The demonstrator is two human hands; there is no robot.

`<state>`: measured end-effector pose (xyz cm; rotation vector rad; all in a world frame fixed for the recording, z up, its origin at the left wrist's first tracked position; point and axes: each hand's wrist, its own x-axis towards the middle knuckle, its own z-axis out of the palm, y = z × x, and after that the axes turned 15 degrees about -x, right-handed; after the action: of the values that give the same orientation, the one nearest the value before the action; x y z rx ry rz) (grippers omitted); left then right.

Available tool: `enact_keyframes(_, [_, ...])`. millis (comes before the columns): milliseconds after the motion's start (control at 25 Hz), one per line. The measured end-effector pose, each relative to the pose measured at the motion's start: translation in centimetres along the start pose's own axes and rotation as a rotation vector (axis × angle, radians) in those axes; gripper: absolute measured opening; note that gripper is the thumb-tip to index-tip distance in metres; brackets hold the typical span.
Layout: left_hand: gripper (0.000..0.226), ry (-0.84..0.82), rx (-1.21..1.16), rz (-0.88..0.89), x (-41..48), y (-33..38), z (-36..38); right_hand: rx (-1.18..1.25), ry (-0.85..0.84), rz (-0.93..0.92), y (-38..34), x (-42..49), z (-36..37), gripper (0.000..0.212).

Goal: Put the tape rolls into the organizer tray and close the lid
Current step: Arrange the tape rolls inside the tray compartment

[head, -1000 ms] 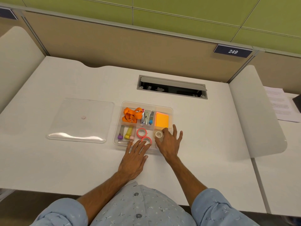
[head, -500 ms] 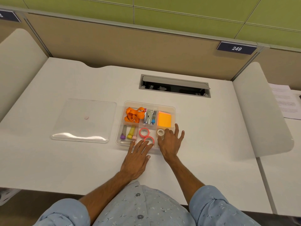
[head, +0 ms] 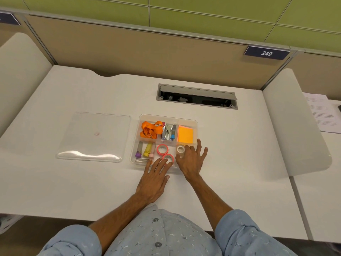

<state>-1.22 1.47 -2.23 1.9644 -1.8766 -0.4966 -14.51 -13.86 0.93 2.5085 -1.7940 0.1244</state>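
A clear organizer tray [head: 195, 124] sits mid-desk. Its front middle compartment holds two pink tape rolls, one further back [head: 162, 149] and one nearer [head: 168, 157]. A white tape roll [head: 180, 149] lies in the front right compartment. My left hand [head: 155, 180] rests flat at the tray's front edge, fingertips touching the nearer pink roll. My right hand [head: 191, 160] lies over the front right corner, fingers spread, index and thumb at the white roll. The clear lid [head: 94, 135] lies flat on the desk left of the tray.
The tray also holds an orange lanyard [head: 150, 129], a stapler [head: 168, 131], orange sticky notes [head: 185, 134] and markers [head: 147, 149]. An open cable hatch [head: 196, 97] sits behind the tray. Papers [head: 322, 113] lie on the neighbouring desk to the right.
My right hand has shifted slightly back onto the white roll's compartment. My left hand keeps its place at the pink roll. The camera view has drifted a little.
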Motion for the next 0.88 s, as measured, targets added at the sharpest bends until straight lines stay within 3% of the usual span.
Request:
enact_keyframes(80, [0.060, 0.003, 0.006, 0.005, 0.0, -0.1, 0.0, 0.052, 0.009, 0.010, 0.6, 0.4, -0.3, 0.039])
enact_keyframes(200, [0.058, 0.003, 0.015, 0.008, -0.2, -0.2, 0.0, 0.171, 0.003, 0.015, 2.9, 1.4, -2.0, 0.020])
enact_keyframes(360, [0.059, 0.009, 0.009, -0.002, -0.1, 0.1, 0.0, 0.216, 0.008, -0.119, 6.2, 1.6, -3.1, 0.033])
enact_keyframes(560, [0.060, 0.016, 0.012, -0.004, -0.1, 0.3, 0.0, 0.012, -0.054, -0.333, 6.4, 0.4, -2.5, 0.026])
enact_keyframes(880, [0.067, -0.008, 0.026, -0.019, -0.1, 0.0, 0.4, -0.126, -0.167, -0.255, 4.6, 0.5, -2.6, 0.016])
